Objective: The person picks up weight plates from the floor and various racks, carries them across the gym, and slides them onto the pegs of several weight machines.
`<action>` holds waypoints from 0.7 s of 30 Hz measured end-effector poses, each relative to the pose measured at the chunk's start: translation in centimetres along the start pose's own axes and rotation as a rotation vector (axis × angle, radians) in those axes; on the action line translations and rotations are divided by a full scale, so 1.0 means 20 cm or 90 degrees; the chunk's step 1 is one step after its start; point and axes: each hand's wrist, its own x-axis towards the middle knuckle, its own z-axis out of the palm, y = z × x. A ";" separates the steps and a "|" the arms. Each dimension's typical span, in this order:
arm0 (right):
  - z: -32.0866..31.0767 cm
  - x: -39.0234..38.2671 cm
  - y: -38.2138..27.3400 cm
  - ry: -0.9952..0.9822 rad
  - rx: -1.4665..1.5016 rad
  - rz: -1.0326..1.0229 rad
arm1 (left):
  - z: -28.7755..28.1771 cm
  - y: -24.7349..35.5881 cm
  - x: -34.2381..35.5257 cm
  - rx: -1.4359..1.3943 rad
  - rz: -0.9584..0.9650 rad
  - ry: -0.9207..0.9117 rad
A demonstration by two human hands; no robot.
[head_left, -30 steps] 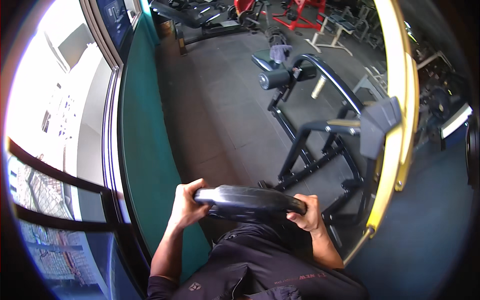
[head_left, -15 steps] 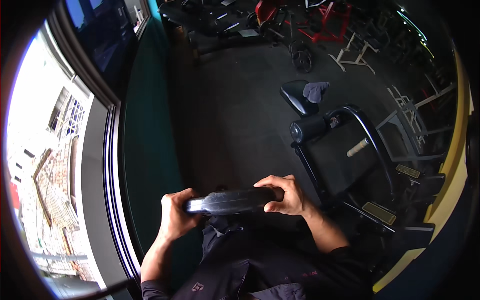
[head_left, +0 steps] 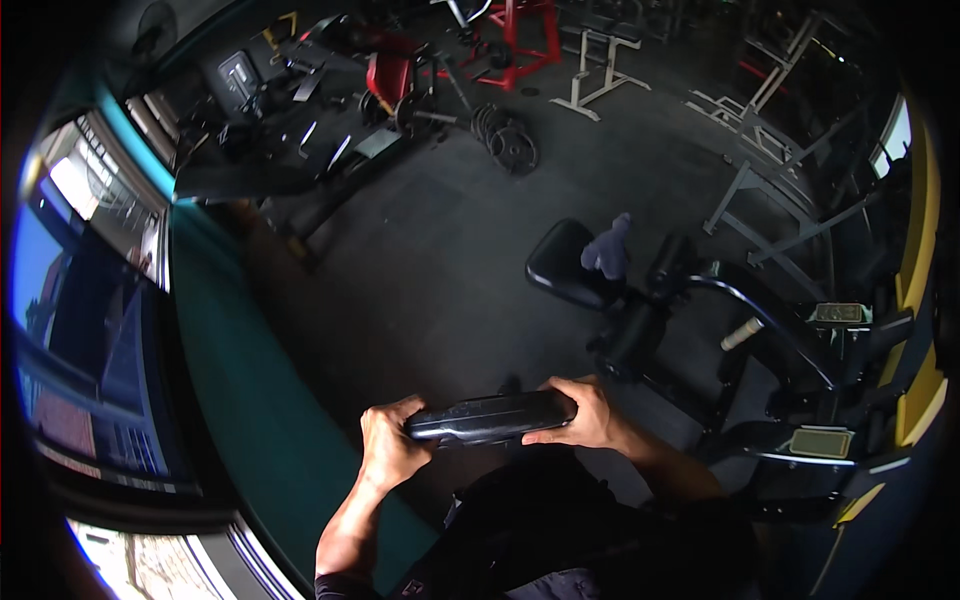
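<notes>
A thick black weight plate (head_left: 488, 418), seen almost edge-on, is held level in front of my body. Its rim shines along the top. My left hand (head_left: 390, 442) is closed around the left end, with the thumb side uppermost. On the opposite end, my right hand (head_left: 588, 415) grips the rim between thumb and fingers. The underside of the plate is hidden. Ahead and to the right stands an exercise machine with a black padded seat (head_left: 562, 262), and a grey-purple cloth (head_left: 608, 250) is draped over the seat's edge.
Black machine arms with a pale handle (head_left: 742, 334) curve along my right. A teal wall (head_left: 230, 320) with windows runs on my left. Plates on a bar (head_left: 508, 142), a white-framed bench (head_left: 603, 75) and red-framed equipment (head_left: 525, 45) stand farther off on the dark floor (head_left: 400, 270).
My view has turned left, bringing more of the gym and wall into sight. Both hands still hold the plate, which now appears slightly farther right and lower, its right end tilted up.
</notes>
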 end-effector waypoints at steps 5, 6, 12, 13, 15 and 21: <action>-0.07 0.62 0.39 0.035 -0.044 -0.001 | -0.04 -0.27 0.73 0.037 0.030 -0.077; -0.07 0.73 0.47 0.047 -0.034 -0.010 | -0.05 -0.32 0.87 0.032 0.018 -0.088; -0.23 1.47 0.88 0.066 -0.063 0.019 | -0.10 -0.60 1.74 -0.007 0.032 -0.140; -0.26 1.59 0.96 0.069 -0.067 0.027 | -0.10 -0.64 1.90 -0.011 0.038 -0.139; -0.32 1.79 1.13 0.076 -0.089 0.047 | -0.07 -0.71 2.22 -0.082 0.083 -0.192; -0.47 2.25 1.65 0.147 -0.175 0.188 | 0.22 -1.02 3.18 -0.087 0.139 -0.252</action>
